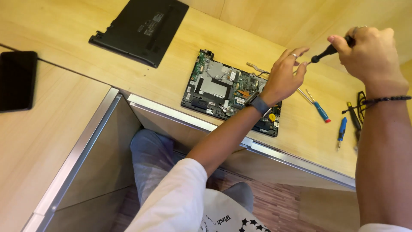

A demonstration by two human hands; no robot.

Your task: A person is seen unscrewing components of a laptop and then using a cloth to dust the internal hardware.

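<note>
White sleeve (pixel 171 193) and grey trousers (pixel 150 163) sit closest, down by the floor. Past them runs the metal edge of the wooden tabletop (pixel 64 25). On the tabletop lies an open laptop (pixel 214 88) with its insides showing, green boards and silver parts. One corner of it has a small yellow round bit (pixel 272 117).

Above the laptop is the left hand (pixel 285 73), with a watch on the wrist and a ring on one finger. Its fingers (pixel 300 68) are pinched shut near the thin shaft of a black screwdriver (pixel 328 50). The right hand (pixel 371 53) is a fist, its fingers closed tight around the handle of that screwdriver, up in the air just beyond the laptop.

To the right lie two blue screwdrivers (pixel 319 109), apart from each other, and some black tools near them. Far left sits a dark phone (pixel 17 79). Farthest away lies the black laptop cover (pixel 141 28), flat on the tabletop.
</note>
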